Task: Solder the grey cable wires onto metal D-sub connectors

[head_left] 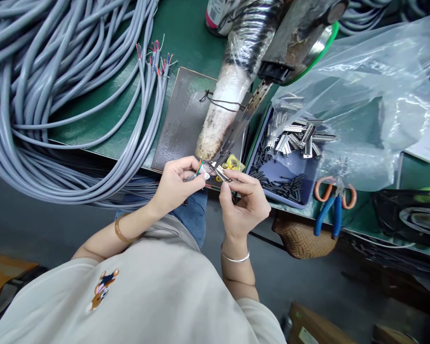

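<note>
Between the thumb and fingers of my left hand (pixel 179 184) is pinched the end of a grey cable, with thin coloured wires (pixel 199 167) fanning out of it. My right hand (pixel 246 199) grips a small metal multi-pin connector (pixel 221 173) by its right end. Wires and connector meet close together below the soldering iron (pixel 241 117), whose tip area sits just above. Whether any wire touches a pin is too small to tell. A yellow packet (pixel 233 163) lies right behind the connector.
A blue-grey tray (pixel 301 191) at the right holds several connectors (pixel 301 136) and black pins (pixel 283 186). Blue-handled pliers (pixel 329 210) and orange-handled scissors (pixel 349 196) lie beside it. A wrapped duct (pixel 222 110) hangs overhead; grey cable coils (pixel 17 110) fill the left.
</note>
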